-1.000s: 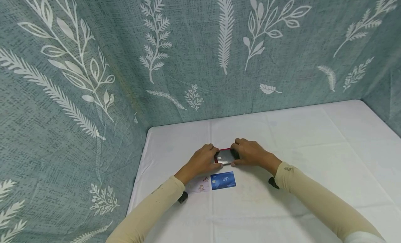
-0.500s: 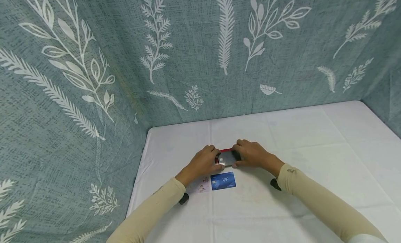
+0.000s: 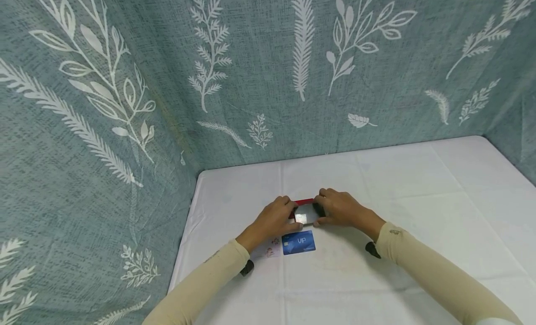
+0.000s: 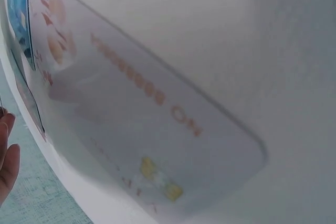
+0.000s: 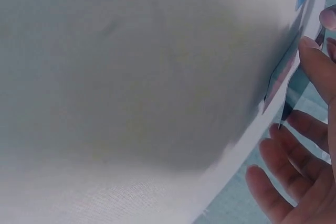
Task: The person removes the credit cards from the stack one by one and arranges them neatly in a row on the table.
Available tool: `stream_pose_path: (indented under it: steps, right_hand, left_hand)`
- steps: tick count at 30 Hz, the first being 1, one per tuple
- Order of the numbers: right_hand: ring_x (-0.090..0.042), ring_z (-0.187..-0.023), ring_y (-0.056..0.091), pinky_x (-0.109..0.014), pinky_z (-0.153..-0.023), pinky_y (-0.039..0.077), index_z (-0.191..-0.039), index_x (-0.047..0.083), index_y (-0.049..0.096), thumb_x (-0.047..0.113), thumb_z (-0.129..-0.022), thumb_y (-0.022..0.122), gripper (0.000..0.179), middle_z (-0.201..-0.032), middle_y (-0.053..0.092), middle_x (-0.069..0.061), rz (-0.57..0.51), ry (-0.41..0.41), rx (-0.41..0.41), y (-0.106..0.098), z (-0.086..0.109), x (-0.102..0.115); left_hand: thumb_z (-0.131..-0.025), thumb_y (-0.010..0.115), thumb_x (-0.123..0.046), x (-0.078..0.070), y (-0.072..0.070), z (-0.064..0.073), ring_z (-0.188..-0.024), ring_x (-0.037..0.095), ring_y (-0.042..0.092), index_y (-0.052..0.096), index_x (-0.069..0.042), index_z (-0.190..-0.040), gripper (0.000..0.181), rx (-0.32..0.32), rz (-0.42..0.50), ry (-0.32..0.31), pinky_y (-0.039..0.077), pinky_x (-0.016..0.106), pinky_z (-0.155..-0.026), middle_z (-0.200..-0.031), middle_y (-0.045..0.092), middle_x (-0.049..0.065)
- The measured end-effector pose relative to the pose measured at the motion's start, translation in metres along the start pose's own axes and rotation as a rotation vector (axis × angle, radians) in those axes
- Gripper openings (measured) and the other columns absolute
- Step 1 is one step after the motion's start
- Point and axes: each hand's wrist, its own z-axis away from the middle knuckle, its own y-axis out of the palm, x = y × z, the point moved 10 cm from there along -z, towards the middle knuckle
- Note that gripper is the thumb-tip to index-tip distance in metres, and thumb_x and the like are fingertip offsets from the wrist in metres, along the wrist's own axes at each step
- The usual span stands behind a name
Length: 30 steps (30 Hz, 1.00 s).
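Note:
A shiny dark grey card with a chip is pinched between both hands. My left hand grips its left end, thumb at the near edge and fingers at the far edge. My right hand holds the right end the same way, and its thumb and fingers show in the right wrist view. Behind and partly under the grey card is a red card. Just in front lies a blue VIP card. Left of that, a pale card with pinkish flowers lies flat, partly behind my left forearm in the head view.
A white cloth covers the table. Blue-green curtains with white leaf prints hang along its back and left edges. Black wrist pieces sit under the beige sleeves.
Both hands have shifted the grey card slightly right and toward me. More of the red card shows at its left and far side. The blue and pale cards have stayed put.

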Motion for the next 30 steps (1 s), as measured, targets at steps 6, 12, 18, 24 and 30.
stream_pose_path:
  steps: [6,12,18,24,30]
  right_hand:
    - [-0.01,-0.077,0.049,-0.024,-0.059,0.044,-0.111,0.009,0.064,0.052,-0.072,0.076,0.059,-0.094,0.056,0.0,-0.01,0.004,-0.013,-0.003,0.004,-0.001]
    - [-0.01,-0.076,0.048,-0.023,-0.058,0.042,-0.11,0.009,0.064,0.053,-0.073,0.075,0.059,-0.093,0.055,0.001,-0.008,-0.004,-0.016,-0.003,0.007,-0.001]
    - [-0.01,-0.076,0.049,-0.024,-0.057,0.043,-0.109,0.01,0.064,0.053,-0.072,0.076,0.058,-0.093,0.055,0.001,-0.002,-0.009,-0.032,-0.004,0.01,0.0]
    - [-0.01,-0.077,0.05,-0.024,-0.058,0.043,-0.11,0.01,0.064,0.052,-0.071,0.077,0.058,-0.094,0.055,0.0,-0.005,-0.002,-0.028,-0.004,0.012,0.002]
    - [-0.011,-0.081,0.053,-0.026,-0.06,0.046,-0.112,0.009,0.064,0.051,-0.071,0.077,0.06,-0.098,0.057,-0.002,-0.007,0.015,-0.022,-0.005,0.016,0.003]
  left_hand:
    - [-0.084,0.066,-0.048,-0.004,-0.001,-0.001,-0.085,0.01,0.047,0.061,-0.008,-0.118,0.053,-0.006,-0.01,0.0,0.045,0.023,-0.074,-0.103,0.057,0.001]
    - [-0.083,0.067,-0.047,-0.008,-0.003,0.0,-0.085,0.01,0.047,0.061,-0.007,-0.117,0.052,-0.02,-0.011,0.013,0.045,0.023,-0.073,-0.102,0.057,0.001]
    - [-0.083,0.067,-0.047,-0.011,-0.002,0.001,-0.083,0.009,0.046,0.062,-0.008,-0.115,0.051,-0.037,-0.018,0.029,0.044,0.022,-0.07,-0.1,0.057,0.001]
    - [-0.082,0.068,-0.048,-0.014,-0.003,0.004,-0.08,0.009,0.045,0.063,-0.009,-0.11,0.048,-0.036,-0.044,0.034,0.044,0.022,-0.069,-0.095,0.055,0.0]
    - [-0.084,0.066,-0.049,-0.018,-0.004,0.006,-0.086,0.011,0.05,0.062,-0.007,-0.115,0.053,-0.03,-0.048,0.04,0.047,0.024,-0.076,-0.101,0.057,0.002]
